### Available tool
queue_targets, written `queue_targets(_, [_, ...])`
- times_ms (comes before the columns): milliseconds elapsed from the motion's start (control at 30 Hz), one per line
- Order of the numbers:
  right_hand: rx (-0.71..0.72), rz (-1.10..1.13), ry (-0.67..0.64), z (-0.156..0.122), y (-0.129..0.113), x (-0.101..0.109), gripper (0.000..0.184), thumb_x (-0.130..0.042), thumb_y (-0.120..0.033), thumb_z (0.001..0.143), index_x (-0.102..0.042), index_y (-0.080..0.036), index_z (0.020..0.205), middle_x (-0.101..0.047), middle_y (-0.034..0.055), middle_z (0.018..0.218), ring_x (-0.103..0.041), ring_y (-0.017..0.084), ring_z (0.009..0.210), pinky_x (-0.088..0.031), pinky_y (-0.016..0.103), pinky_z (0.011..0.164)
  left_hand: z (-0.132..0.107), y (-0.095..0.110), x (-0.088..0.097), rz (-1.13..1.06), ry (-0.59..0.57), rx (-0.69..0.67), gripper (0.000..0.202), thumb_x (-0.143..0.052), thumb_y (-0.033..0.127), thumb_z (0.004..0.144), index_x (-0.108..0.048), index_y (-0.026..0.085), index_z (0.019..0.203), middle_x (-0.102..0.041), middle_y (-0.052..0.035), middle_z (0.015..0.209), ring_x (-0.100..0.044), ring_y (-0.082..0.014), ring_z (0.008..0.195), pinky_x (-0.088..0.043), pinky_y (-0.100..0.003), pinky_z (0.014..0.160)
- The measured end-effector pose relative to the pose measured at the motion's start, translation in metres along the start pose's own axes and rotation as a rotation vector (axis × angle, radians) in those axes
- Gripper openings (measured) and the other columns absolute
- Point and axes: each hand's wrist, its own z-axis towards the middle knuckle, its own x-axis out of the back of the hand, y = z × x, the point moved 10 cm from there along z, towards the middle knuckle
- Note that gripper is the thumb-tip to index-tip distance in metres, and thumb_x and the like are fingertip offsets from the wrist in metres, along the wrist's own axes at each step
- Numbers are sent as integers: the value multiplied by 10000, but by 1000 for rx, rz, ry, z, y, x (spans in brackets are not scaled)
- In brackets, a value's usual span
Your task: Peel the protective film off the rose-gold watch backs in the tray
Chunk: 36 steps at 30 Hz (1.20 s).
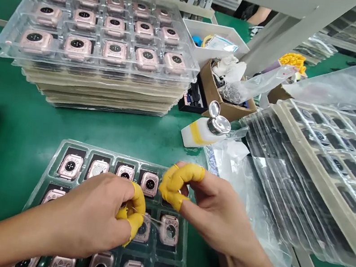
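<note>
A clear plastic tray [58,156] of pink smartwatch bodies lies on the green mat in front of me. My left hand [99,216], with yellow finger cots, is closed in a pinch over the tray's middle row. It holds one end of a thin clear film [153,221] that stretches toward a pink watch body [169,230]. My right hand [200,205], also in yellow cots, hovers just right of it with fingertips pinched together. What those fingertips hold is too small to make out.
A stack of covered trays [104,43] with pink watch bodies sits behind. A white pump bottle [204,129] with a metal top, a cardboard box [224,100] of rags, and a white bin [214,39] stand at centre right. Trays of dark watches [337,160] in plastic bags fill the right.
</note>
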Motion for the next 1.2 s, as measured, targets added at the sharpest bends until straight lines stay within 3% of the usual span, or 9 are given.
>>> queue_targets(133, [-115,-151,-8,10,23,-2,175,-562,-49,773,-623,-213,783,-629,-28,728,-529,125,654,-430,254,598,-1,21,4,234,119,-240,148,-525,63,693,-526,209,718,-573,30,753,-478,-154,686,-347,-288,622])
queue_targets(233, [-177,-219,-39,12,37,-6,193,-546,-43,777,-633,-213,807,-637,-30,733,-527,126,636,-414,248,568,-3,25,2,325,174,-347,165,-515,35,726,-514,199,744,-600,-4,846,-485,-195,820,-386,-341,737])
queue_targets(400, [-170,-340,-46,10,42,-7,236,-554,-28,792,-669,-224,857,-671,-14,807,-598,154,720,-459,267,637,-1,18,2,281,179,-338,170,-505,24,741,-515,192,764,-650,-26,993,-506,-207,893,-418,-367,779])
queue_targets(900, [-67,-435,-33,12,36,-10,216,-572,-34,812,-660,-230,818,-693,-11,791,-605,171,758,-436,283,652,-4,22,0,387,212,-383,172,-493,35,753,-556,193,778,-707,-44,1094,-509,-216,846,-404,-403,732])
queue_targets(1200, [-38,-451,-31,13,33,-10,213,-582,-20,808,-657,-220,811,-692,-15,786,-597,167,751,-426,286,654,-4,25,-1,411,217,-393,155,-504,38,761,-536,189,746,-642,-34,869,-432,-206,792,-371,-390,715])
